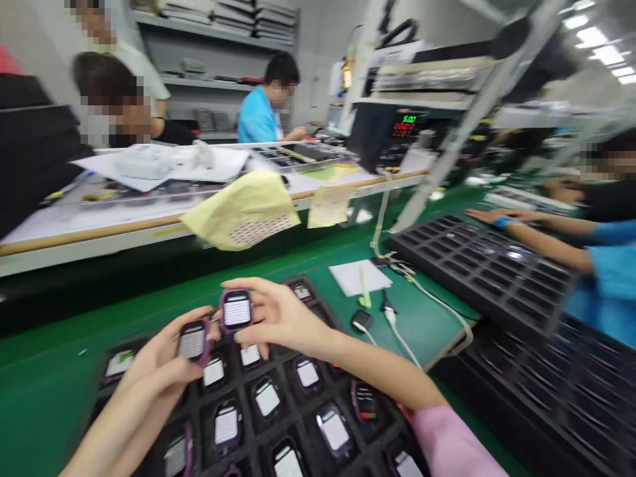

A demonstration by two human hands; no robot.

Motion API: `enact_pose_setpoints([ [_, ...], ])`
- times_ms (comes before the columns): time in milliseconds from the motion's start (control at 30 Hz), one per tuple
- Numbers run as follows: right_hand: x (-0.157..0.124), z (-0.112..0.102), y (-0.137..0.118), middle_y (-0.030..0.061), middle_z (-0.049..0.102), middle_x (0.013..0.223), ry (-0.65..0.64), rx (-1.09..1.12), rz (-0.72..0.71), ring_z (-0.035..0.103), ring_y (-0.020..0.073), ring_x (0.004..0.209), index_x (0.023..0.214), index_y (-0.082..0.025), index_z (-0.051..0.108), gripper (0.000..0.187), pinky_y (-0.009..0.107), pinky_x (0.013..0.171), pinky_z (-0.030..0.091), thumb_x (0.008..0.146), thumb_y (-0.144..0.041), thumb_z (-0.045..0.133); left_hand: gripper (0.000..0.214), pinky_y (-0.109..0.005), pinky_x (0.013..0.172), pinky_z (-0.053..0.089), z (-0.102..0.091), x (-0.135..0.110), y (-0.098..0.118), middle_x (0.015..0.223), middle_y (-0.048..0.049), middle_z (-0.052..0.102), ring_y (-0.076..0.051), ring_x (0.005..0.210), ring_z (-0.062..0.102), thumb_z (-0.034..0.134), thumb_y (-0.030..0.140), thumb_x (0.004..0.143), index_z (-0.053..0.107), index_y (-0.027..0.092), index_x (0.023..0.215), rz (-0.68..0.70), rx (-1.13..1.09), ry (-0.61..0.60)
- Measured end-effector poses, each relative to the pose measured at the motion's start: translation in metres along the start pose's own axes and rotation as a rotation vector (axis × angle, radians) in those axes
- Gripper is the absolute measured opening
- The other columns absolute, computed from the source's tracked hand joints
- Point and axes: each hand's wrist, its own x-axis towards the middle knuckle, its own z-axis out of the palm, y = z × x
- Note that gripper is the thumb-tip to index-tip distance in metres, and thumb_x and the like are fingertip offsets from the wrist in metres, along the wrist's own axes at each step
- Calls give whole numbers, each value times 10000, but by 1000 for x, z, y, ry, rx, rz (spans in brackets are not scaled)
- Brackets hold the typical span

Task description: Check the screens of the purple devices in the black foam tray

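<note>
My left hand grips a purple-cased smartwatch whose screen is lit with lines of text. Close beside it, my right hand pinches a second purple smartwatch, also with a bright text screen. Both watches are held above a black compartment tray that lies in front of me. Several more watches sit in its pockets, most with white screens, such as the watch near the middle. One watch at the right shows a dark screen with red and green at its bottom.
On the green bench right of the tray lie a white paper, a small black device and a white cable. Farther right, a co-worker's hand touches another black tray. A shelf edge with yellow sheets crosses ahead.
</note>
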Motion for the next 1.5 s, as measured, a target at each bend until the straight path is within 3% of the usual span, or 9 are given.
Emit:
enact_pose_setpoints([
  [167,6,1,-10,64,638,958,68,-143,-78,608,111,590,1268,-184,520,479,160,431,469,801,-152,621,586,-316,682,526,21,-9,26,1061,-88,609,-240,897,599,607,105,616,526,193,1189,-4,-247,-114],
  [367,6,6,-11,33,643,801,174,-314,-139,565,102,488,1107,-175,611,258,180,394,423,865,-265,609,472,-349,755,539,19,-8,18,1006,-80,602,-201,875,596,530,78,747,509,187,1206,81,-156,-188],
  [500,6,8,-10,28,634,740,210,-360,-147,561,120,470,1069,-174,621,256,192,368,403,846,-297,643,353,-344,741,558,20,-8,14,1015,-81,581,-204,909,591,521,185,863,495,196,1214,153,-89,-204],
  [733,2,10,-14,24,648,716,168,-358,-168,560,116,466,1092,-189,637,225,196,400,420,903,-286,563,306,-296,666,567,22,-9,19,949,-80,576,-196,854,600,519,261,894,506,170,1185,222,12,-142],
  [1067,-1,9,-14,58,668,873,149,-300,-160,599,138,542,1177,-195,590,320,214,424,460,863,-248,621,431,-382,777,544,18,-10,18,1029,-96,606,-238,961,584,497,149,820,482,184,1249,200,-111,-181],
  [1500,-11,15,-17,75,683,885,154,-196,-148,605,132,502,1142,-221,608,274,186,380,447,872,-260,632,489,-340,730,540,17,-17,19,989,-79,598,-202,880,590,483,112,819,435,211,1296,186,-164,-217],
])
